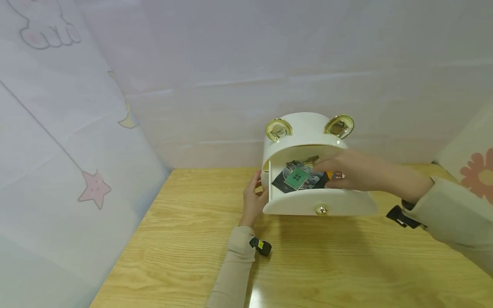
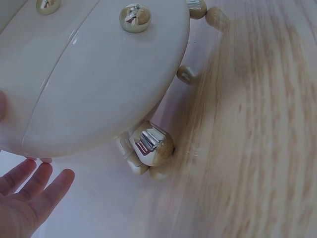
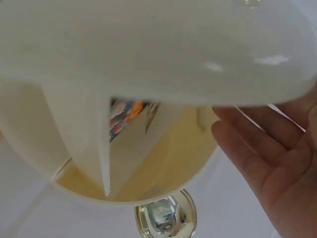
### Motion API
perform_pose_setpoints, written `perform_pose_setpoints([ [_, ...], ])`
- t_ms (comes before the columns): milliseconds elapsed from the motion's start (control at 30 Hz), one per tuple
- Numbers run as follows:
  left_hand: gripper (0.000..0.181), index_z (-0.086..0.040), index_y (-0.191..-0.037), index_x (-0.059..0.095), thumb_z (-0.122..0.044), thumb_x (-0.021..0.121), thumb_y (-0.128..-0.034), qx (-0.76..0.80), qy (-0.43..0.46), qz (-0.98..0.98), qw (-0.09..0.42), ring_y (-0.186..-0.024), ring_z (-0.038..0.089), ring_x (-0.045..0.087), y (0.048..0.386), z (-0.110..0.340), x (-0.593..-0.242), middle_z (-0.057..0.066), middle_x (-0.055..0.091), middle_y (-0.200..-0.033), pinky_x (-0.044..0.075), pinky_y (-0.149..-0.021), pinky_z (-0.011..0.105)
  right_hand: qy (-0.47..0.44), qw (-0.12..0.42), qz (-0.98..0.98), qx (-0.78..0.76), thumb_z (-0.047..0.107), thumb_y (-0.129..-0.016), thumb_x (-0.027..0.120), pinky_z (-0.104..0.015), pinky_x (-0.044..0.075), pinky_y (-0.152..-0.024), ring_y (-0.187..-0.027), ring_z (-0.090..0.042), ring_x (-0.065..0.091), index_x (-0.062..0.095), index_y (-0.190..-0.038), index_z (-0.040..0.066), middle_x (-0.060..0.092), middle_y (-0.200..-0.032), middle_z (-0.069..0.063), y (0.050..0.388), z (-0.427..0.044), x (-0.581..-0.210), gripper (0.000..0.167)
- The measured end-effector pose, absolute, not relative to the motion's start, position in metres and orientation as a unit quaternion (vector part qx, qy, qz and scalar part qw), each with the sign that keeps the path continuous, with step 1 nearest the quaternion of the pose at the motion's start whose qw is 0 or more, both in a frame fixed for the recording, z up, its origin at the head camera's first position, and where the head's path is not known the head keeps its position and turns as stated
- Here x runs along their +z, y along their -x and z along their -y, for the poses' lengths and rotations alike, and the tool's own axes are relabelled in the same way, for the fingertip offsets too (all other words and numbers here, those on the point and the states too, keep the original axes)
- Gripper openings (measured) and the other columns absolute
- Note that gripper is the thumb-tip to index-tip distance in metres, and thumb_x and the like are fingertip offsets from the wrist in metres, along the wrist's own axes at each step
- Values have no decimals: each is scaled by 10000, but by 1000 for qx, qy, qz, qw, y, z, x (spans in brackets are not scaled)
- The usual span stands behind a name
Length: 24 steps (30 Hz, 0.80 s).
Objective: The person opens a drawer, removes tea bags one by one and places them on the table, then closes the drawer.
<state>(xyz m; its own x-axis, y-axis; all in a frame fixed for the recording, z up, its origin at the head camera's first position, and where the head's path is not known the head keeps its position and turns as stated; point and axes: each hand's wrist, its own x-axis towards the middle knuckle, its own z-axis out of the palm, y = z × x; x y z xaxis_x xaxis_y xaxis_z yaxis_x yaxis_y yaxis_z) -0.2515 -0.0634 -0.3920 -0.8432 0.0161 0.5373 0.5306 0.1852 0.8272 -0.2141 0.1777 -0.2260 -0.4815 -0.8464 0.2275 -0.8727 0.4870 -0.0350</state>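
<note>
A white rounded box [image 1: 306, 122] with gold ears stands on the table, its upper drawer [image 1: 292, 204] pulled out. Several flat printed cards lie in the drawer, among them a green card [image 1: 296, 178] on dark ones. My right hand [image 1: 356, 171] reaches into the drawer from the right, fingers over the cards; in the right wrist view the drawer front partly hides its fingertips, and I see nothing gripped. My left hand [image 1: 254, 199] rests against the box's left side, with fairly straight fingers [image 2: 55, 191] in the left wrist view.
Below the box is a wooden table [image 1: 185, 239], which meets a pale wall covering [image 1: 215, 107] behind it. Gold knobs [image 2: 134, 18] sit on the drawer fronts, and round gold feet [image 2: 153, 145] carry the box. Printed cloth hangs at the left and right.
</note>
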Motion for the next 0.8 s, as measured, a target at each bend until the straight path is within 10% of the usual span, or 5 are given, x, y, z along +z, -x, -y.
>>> perform_pose_setpoints([
  [333,526,46,-1333,399,75,576,-839,-618,180,739,197,-993,388,546,248,56,-391,255,518,-1181,520,-768,424,-561,-24,825,72,191,-793,707,-425,465,-850,-1147,-320,493,526,-1276,62,483,-1316,-149,240,-169,-237,532],
  [567,534,41,-1349,378,50,577,-854,-612,173,749,187,-1021,371,536,247,57,-389,241,504,-1209,523,-779,380,-539,-56,838,63,-335,-649,363,-323,475,-722,-1222,-386,388,422,-1363,72,342,-1412,-178,241,-168,-249,823],
  [800,538,48,-1347,378,48,584,-850,-609,172,750,192,-1017,366,545,248,57,-391,246,510,-1198,524,-774,375,-541,-29,837,72,-129,-823,525,-518,406,-913,-1195,-401,416,476,-1317,50,416,-1362,-174,243,-166,-256,528],
])
